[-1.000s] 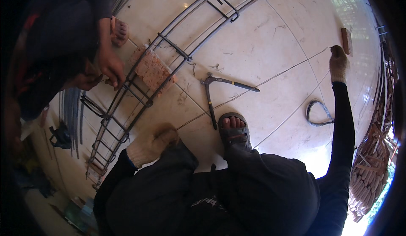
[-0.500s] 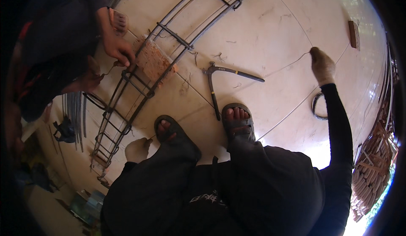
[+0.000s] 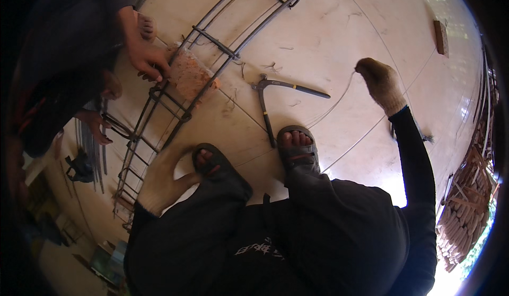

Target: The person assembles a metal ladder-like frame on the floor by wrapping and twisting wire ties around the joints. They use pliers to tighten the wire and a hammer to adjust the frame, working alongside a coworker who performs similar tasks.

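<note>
My right hand [image 3: 379,84], in a pale knitted glove with dark fingertips, is closed in a pinch on a thin wire [image 3: 347,94]. The wire curves down from my fingertips toward my right sandal. Low on the left, my gloved left hand [image 3: 161,182] is spread beside the steel rebar cage [image 3: 185,116], its thumb apart from slightly blurred fingers. I see nothing held in it. Between my hands, pincers [image 3: 263,85] with black-and-yellow handles lie opened on the floor. The cage runs diagonally and rests across a reddish brick [image 3: 192,76].
A co-worker's hand [image 3: 147,62] touches the cage by the brick; their other hand [image 3: 95,126] is lower. Wire scraps [image 3: 272,67] litter the tiled floor [image 3: 318,36]. Another brick [image 3: 440,37] sits far right, and stacked wood [image 3: 464,224] stands at the right edge.
My right hand has moved left and nearer, and the wire has gone from stretched to slack. My left hand has risen and spread its fingers. The co-worker's lower hand has drawn back and opened.
</note>
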Demonstrator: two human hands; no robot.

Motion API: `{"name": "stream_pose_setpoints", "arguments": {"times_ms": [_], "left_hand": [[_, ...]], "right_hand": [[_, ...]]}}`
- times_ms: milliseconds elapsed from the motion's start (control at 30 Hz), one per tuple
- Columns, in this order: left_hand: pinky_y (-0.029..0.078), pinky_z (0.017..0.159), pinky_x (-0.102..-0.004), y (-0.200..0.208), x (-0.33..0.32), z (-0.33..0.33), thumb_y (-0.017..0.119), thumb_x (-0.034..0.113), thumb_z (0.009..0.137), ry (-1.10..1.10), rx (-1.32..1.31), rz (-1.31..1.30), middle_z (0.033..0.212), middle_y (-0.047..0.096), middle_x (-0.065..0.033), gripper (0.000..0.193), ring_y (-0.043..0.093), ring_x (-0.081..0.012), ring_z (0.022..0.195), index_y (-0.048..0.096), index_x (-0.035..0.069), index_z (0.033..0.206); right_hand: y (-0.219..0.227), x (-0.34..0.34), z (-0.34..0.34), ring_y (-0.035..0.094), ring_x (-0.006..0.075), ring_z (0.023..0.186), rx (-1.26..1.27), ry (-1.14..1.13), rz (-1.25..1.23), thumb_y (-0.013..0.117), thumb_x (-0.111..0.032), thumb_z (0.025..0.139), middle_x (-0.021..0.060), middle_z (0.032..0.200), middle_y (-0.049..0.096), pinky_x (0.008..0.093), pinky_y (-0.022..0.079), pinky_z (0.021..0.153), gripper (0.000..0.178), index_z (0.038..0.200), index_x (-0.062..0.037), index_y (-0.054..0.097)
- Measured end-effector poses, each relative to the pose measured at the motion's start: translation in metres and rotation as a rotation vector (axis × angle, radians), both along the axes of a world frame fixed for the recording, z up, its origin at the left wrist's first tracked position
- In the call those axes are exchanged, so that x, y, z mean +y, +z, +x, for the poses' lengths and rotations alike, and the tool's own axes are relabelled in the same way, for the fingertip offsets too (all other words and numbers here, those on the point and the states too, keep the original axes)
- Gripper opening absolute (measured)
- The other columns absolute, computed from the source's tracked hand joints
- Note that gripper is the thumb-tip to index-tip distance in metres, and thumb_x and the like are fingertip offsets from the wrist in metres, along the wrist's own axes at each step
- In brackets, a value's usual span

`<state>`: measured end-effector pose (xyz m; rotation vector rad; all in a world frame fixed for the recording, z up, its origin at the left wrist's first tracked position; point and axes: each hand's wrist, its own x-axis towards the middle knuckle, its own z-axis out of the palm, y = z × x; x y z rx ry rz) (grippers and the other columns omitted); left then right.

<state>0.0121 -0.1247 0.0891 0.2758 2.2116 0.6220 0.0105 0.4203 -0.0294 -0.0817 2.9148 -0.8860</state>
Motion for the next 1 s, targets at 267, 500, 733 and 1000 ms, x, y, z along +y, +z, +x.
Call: {"name": "stream_pose_setpoints", "arguments": {"times_ms": [267, 500, 733, 1000], "left_hand": [[0.053, 0.084, -0.0397, -0.035, 0.131, -0.027, 0.064, 0.025, 0.101, 0.285, -0.597, 0.441, 0.102, 0.069, -0.0134, 0.034, 0.066, -0.0275, 0.092, 0.064, 0.001, 0.126], [0.05, 0.066, -0.0366, -0.054, 0.104, -0.027, 0.066, 0.03, 0.103, 0.299, 0.169, 0.405, 0.077, 0.063, -0.0086, 0.029, 0.061, -0.0205, 0.071, 0.07, 0.002, 0.096], [0.052, 0.064, -0.0426, -0.068, 0.098, 0.007, 0.07, 0.018, 0.1, 0.172, 0.417, 0.456, 0.084, 0.068, -0.0201, 0.013, 0.068, -0.0407, 0.074, 0.07, 0.005, 0.099], [0.054, 0.067, -0.0422, -0.065, 0.089, 0.008, 0.069, 0.019, 0.101, 0.073, 0.263, 0.438, 0.089, 0.071, -0.0205, 0.016, 0.071, -0.0417, 0.083, 0.071, 0.004, 0.103]], "right_hand": [[0.027, -0.067, -0.034, 0.072, 0.0377, 0.09, 0.161, 0.122, 0.2, 0.06, -0.017, 0.099, 0.0156, 0.094, 0.073, 0.0483, 0.059, 0.078, 0.017, 0.11, -0.0109, 0.072], [0.112, -0.094, -0.023, 0.074, 0.0299, 0.092, -0.671, 0.595, -0.038, 0.067, -0.014, 0.096, 0.0129, 0.094, 0.077, 0.0416, 0.059, 0.085, 0.013, 0.105, -0.0102, 0.077], [0.037, -0.116, 0.019, 0.068, 0.0191, 0.078, -0.619, 0.575, 0.405, 0.051, -0.013, 0.106, 0.0098, 0.089, 0.073, 0.0334, 0.057, 0.076, 0.024, 0.105, -0.0052, 0.074], [0.015, -0.124, -0.004, 0.075, 0.0335, 0.087, -0.232, -0.007, -0.112, 0.06, -0.018, 0.099, 0.0157, 0.093, 0.076, 0.0434, 0.06, 0.082, 0.021, 0.106, -0.0034, 0.074]]}}
